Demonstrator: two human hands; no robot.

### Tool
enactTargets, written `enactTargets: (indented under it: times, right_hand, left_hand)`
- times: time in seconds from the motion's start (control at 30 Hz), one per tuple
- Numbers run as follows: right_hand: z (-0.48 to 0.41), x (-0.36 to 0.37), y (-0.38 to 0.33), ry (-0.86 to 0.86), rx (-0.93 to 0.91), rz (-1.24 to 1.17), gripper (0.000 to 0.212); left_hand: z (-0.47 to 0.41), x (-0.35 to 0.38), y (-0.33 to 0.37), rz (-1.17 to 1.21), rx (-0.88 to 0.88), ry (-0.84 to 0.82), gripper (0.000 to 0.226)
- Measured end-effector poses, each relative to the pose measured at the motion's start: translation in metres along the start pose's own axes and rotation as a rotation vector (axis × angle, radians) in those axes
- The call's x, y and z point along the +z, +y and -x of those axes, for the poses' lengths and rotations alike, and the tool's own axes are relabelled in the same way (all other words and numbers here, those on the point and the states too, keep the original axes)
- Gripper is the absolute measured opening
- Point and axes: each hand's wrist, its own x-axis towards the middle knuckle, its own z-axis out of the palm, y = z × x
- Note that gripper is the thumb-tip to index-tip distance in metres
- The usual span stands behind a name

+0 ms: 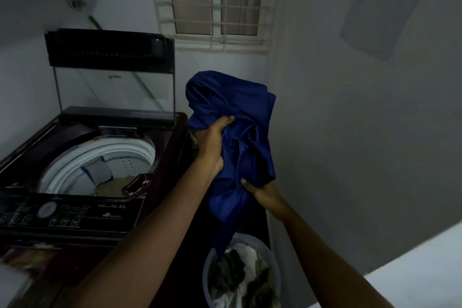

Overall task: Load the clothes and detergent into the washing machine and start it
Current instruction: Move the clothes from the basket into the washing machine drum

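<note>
A bunched dark blue garment (240, 117) hangs in the air to the right of the washing machine (160, 202). My left hand (213, 142) grips its upper left part. My right hand (262, 191) grips its lower right fold. One end of the cloth trails down into a round laundry basket (207, 270) holding several more clothes (237, 280). The top-loading machine stands at the left with its glass lid (112, 87) raised. Its white drum (100, 160) is open, with some clothes (110, 184) lying inside. No detergent is in view.
The machine's control panel (65, 212) with a round dial and buttons faces me at the lower left. A barred window (215, 0) is on the far wall. A plain wall runs close along the right, with a white surface (425, 275) at the lower right.
</note>
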Motion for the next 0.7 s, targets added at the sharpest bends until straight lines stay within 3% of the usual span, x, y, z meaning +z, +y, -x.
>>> enactTargets:
  times: [0.13, 0.23, 0.33, 0.47, 0.57, 0.6, 0.7]
  right_hand:
    - [0.001, -0.043, -0.006, 0.215, 0.023, -0.07, 0.018]
    - [-0.001, -0.071, -0.034, 0.366, -0.022, -0.195, 0.018]
    - [-0.01, -0.065, -0.073, 0.395, -0.094, -0.295, 0.021]
    - [-0.018, -0.033, -0.109, 0.165, -0.13, -0.323, 0.024]
    - [-0.022, -0.016, -0.114, 0.068, -0.131, -0.137, 0.083]
    - [-0.019, -0.009, -0.117, 0.076, -0.134, -0.089, 0.091]
    - [-0.02, 0.009, -0.126, 0.088, -0.17, -0.103, 0.081]
  left_hand:
    - [-0.02, -0.036, 0.007, -0.31, 0.183, 0.019, 0.019]
    - [-0.029, -0.051, 0.003, -0.642, 0.231, 0.041, 0.034]
    - [-0.021, -0.048, -0.01, -0.834, 0.206, -0.056, 0.024]
    - [-0.012, -0.037, -0.021, -0.847, 0.17, -0.14, 0.028]
    - [-0.013, -0.038, -0.013, -0.601, 0.132, -0.142, 0.03]
    - [-0.014, -0.04, -0.009, -0.545, 0.131, -0.159, 0.032]
    - [-0.019, -0.047, 0.005, -0.496, 0.14, -0.245, 0.038]
